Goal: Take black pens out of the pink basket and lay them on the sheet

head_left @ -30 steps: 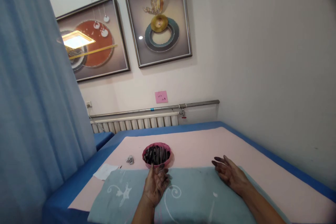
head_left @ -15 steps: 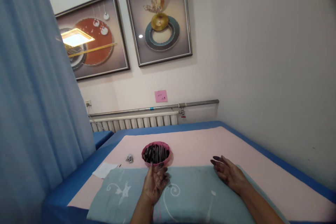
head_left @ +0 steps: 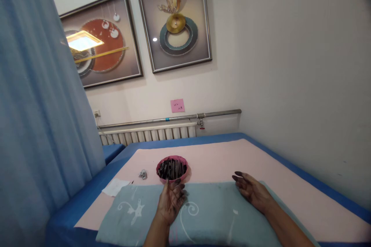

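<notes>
My left hand (head_left: 171, 200) lies palm up on a grey-blue towel (head_left: 208, 216), fingers loosely curled, stained dark, and empty. Its fingertips are just short of a pink bowl (head_left: 172, 169) filled with several dark sticks. My right hand (head_left: 251, 190) rests flat on the towel's right part, fingers stretched out, dark at the tips, holding nothing.
The towel lies on a pink sheet (head_left: 232, 158) over a blue bed. A small crumpled grey bit (head_left: 142, 174) and a white paper (head_left: 116, 187) lie left of the bowl. A blue curtain (head_left: 37, 123) hangs at left; a radiator (head_left: 147, 135) and a wall stand behind.
Both hands stay where they were on the towel. Only the view has shifted slightly.
</notes>
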The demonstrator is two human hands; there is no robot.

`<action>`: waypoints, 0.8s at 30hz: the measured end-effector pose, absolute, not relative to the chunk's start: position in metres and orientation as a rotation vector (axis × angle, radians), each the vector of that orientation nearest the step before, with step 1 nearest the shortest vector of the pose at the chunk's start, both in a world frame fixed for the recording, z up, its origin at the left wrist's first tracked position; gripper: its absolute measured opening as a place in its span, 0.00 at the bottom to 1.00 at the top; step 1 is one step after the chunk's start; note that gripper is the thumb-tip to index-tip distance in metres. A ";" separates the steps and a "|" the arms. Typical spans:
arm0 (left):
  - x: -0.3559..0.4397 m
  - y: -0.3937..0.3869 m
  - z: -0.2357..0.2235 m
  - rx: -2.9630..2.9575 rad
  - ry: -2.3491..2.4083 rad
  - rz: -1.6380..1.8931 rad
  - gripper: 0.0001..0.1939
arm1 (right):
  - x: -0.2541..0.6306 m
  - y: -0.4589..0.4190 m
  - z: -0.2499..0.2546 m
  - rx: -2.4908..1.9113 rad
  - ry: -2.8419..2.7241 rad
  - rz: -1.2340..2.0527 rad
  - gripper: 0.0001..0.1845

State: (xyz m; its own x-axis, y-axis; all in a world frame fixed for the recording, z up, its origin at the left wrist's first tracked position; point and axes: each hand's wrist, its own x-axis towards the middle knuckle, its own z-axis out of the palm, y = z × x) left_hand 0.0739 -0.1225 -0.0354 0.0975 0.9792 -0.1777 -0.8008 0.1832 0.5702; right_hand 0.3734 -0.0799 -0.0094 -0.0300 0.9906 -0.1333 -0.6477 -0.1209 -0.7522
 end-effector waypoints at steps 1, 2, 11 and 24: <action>0.074 -0.123 -0.035 0.371 0.588 1.362 0.18 | 0.374 -0.079 -0.010 -0.768 -0.593 1.547 0.04; 0.074 -0.123 -0.036 0.372 0.586 1.362 0.18 | 0.374 -0.079 -0.011 -0.766 -0.593 1.548 0.05; 0.073 -0.121 -0.036 0.373 0.572 1.351 0.17 | 0.375 -0.077 -0.013 -0.765 -0.602 1.545 0.05; 0.072 -0.121 -0.037 0.375 0.584 1.352 0.17 | 0.373 -0.082 -0.007 -0.789 -0.615 1.532 0.07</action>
State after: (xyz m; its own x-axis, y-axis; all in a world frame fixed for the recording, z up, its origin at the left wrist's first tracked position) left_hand 0.0723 -0.1211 -0.0370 0.1092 0.9784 -0.1754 -0.7987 0.1914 0.5705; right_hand 0.3727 -0.0818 -0.0067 -0.0224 0.9915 -0.1286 -0.6277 -0.1140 -0.7701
